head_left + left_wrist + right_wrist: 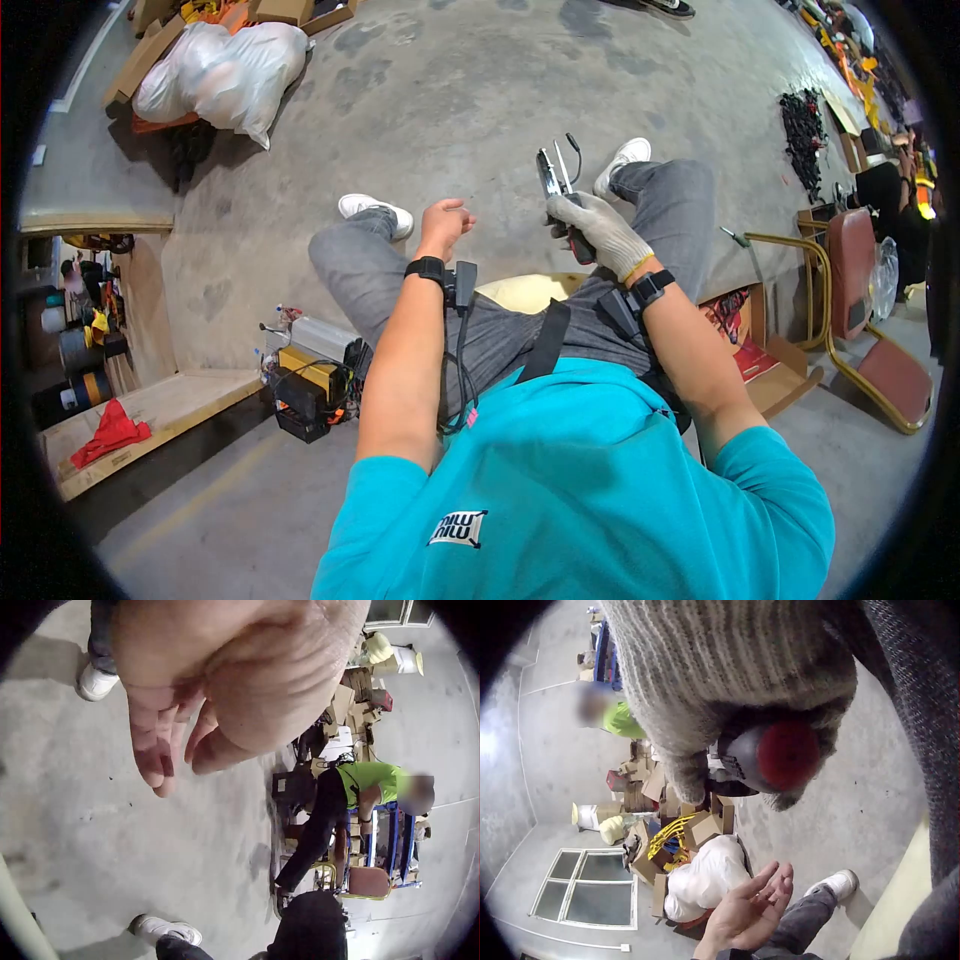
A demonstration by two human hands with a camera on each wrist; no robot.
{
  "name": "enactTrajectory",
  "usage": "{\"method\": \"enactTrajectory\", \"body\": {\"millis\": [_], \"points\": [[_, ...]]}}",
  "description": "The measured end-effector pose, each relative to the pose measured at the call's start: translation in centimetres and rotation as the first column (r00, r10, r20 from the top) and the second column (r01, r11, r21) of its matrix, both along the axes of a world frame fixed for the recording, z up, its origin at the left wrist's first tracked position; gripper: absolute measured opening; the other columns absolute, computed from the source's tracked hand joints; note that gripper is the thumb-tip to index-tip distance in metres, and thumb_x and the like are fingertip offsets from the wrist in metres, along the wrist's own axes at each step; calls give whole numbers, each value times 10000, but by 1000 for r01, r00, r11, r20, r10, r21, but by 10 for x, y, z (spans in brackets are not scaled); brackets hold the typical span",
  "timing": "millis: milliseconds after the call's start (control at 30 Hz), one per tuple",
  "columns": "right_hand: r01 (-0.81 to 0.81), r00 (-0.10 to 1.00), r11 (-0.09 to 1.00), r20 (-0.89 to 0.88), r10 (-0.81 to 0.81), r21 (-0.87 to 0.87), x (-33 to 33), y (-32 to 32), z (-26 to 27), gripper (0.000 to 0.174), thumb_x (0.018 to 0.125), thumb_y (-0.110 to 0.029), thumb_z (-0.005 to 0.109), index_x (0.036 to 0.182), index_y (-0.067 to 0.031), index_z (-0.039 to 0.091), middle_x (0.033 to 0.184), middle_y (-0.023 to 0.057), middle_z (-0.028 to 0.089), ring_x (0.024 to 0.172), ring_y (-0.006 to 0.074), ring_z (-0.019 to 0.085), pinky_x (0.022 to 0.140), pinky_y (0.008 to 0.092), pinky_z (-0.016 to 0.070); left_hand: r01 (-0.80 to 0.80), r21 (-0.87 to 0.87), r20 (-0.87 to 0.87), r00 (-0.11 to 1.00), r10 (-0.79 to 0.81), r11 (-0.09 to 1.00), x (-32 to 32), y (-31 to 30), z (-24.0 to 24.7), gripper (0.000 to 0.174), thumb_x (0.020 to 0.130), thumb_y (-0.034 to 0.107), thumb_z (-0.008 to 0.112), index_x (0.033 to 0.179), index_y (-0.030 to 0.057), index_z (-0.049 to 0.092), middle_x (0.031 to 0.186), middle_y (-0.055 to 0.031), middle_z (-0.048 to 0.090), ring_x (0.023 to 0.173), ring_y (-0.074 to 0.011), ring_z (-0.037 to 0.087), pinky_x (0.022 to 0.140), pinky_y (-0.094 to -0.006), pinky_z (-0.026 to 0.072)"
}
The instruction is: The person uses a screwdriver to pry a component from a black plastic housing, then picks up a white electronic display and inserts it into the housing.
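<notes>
My right hand (600,232), in a knitted off-white glove, grips a hand tool (549,178) whose narrow metal front parts point away from me. In the right wrist view the tool's dark grey handle ends in a round red butt (789,754) below the gloved palm. A thin black curved piece (577,155) stands up beside the metal parts; what kind of tool this is, I cannot tell. My bare left hand (446,226) hovers between my knees, holding nothing. Its fingers are loosely bent in the left wrist view, thumb apart from the fingertips (156,776).
I sit on a pale yellow seat (525,292), legs spread over the concrete floor. Left are a power unit with cables (308,375) and a wooden plank (170,420) bearing a red cloth. A chair (880,365) and open carton (775,375) stand right; white bags (230,80) lie far left.
</notes>
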State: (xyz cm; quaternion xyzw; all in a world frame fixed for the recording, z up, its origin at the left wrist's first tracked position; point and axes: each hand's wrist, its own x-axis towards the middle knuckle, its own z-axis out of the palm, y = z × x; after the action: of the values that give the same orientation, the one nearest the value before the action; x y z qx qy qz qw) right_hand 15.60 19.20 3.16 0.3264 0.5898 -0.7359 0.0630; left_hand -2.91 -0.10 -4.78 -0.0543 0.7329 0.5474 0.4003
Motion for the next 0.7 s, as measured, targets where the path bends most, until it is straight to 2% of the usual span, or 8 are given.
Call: {"method": "enactTrajectory", "body": {"millis": [133, 200, 333, 400, 433, 500, 600, 700], "points": [[-4, 999, 999, -38, 2, -54, -1, -1, 8, 422, 914, -434, 639, 1008, -23, 632, 881, 31, 629, 717, 94, 551, 638, 247, 469, -31, 54, 35, 999, 29, 998, -3, -3, 16, 362, 906, -6, 558, 1260, -85, 547, 1034, -178, 679, 872, -201, 690, 725, -270, 572], [1, 999, 998, -52, -5, -66, 0, -1, 14, 421, 922, -432, 630, 1022, -23, 633, 902, 31, 635, 738, 94, 553, 650, 249, 473, 15, 164, 127, 991, -36, 986, 0, -1, 24, 369, 972, 96, 551, 1295, -74, 495, 1136, -185, 639, 982, -238, 658, 841, -323, 564], [-61, 994, 988, -102, 47, -140, 4, 4, 14, 403, 926, -406, 626, 1073, -30, 635, 971, 38, 654, 798, 90, 558, 691, 251, 479, 60, 317, 204, 970, -130, 946, 14, 12, 47, 451, 980, 171, 593, 1344, -61, 465, 1173, -180, 627, 1031, -243, 640, 903, -351, 535], [-85, 992, 981, -104, 68, -172, 6, 5, 10, 394, 925, -390, 627, 1090, -32, 634, 989, 41, 659, 807, 90, 562, 702, 249, 481, 50, 519, 258, 943, -212, 853, 24, 18, 63, 554, 975, 240, 628, 1420, -15, 417, 1203, -159, 619, 1080, -242, 618, 945, -376, 505], [-106, 989, 968, -122, 80, -226, 8, 5, 8, 431, 912, -390, 635, 1141, -24, 621, 1011, 53, 666, 832, 100, 581, 727, 251, 482, 53, 521, 256, 942, -215, 852, 25, 20, 65, 554, 975, 240, 628, 1420, -15, 417, 1203, -159, 619, 1080, -242, 618, 945, -376, 505], [-128, 986, 951, -144, 90, -280, 10, 4, 6, 475, 900, -390, 643, 1192, -17, 608, 1032, 66, 672, 857, 110, 600, 752, 253, 484, 11, 671, 259, 933, -248, 741, 27, 24, 70, 596, 972, 238, 635, 1479, 61, 377, 1199, -108, 626, 1086, -216, 615, 945, -378, 502], [-190, 975, 918, -177, 135, -347, 11, 2, 9, 468, 894, -368, 649, 1203, -19, 605, 1056, 74, 678, 880, 110, 611, 743, 250, 497, 158, 627, 100, 955, -279, 763, 26, 22, 77, 581, 972, 219, 636, 1487, 116, 387, 1160, -51, 640, 1080, -184, 615, 944, -382, 504], [-216, 971, 907, -181, 159, -362, 8, 1, 12, 401, 890, -338, 666, 1146, -32, 634, 982, 44, 663, 782, 92, 578, 679, 236, 483, 248, 568, 31, 946, -322, 784, 22, 19, 79, 543, 963, 174, 645, 1456, 119, 424, 1103, -13, 651, 1039, -153, 629, 908, -374, 530]]}}
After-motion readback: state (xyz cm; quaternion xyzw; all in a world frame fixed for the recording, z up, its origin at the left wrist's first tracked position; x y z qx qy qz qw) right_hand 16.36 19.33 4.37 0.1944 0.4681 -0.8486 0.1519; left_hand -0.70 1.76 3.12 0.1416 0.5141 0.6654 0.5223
